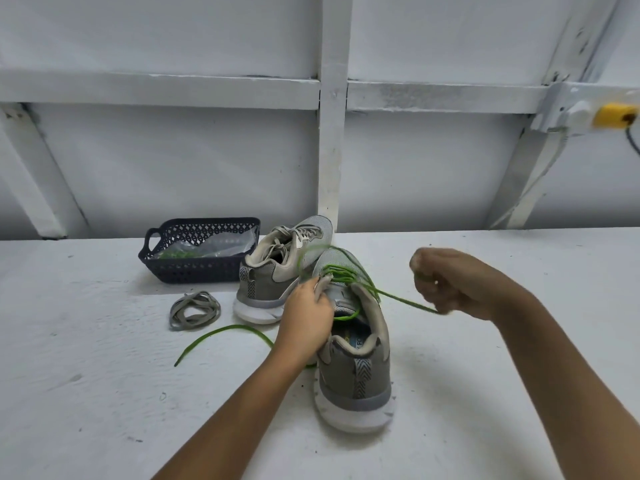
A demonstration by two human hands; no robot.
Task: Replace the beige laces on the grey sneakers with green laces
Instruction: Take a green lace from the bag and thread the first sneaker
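Observation:
Two grey sneakers stand on the white table. The near sneaker (356, 368) has its heel toward me, and a green lace (398, 299) is threaded through its front eyelets. My left hand (304, 317) grips this sneaker's left collar and tongue. My right hand (450, 282) is curled round the lace's right end, held taut to the right of the shoe. The lace's other end (221, 332) trails loose across the table on the left. The far sneaker (277, 271) still carries beige laces. A removed beige lace (194, 310) lies coiled left of it.
A dark blue plastic basket (197, 268) stands at the back left with a clear bag of green laces inside. A white panelled wall rises behind the table. A yellow fitting (614, 114) with a cable is on the wall at the upper right.

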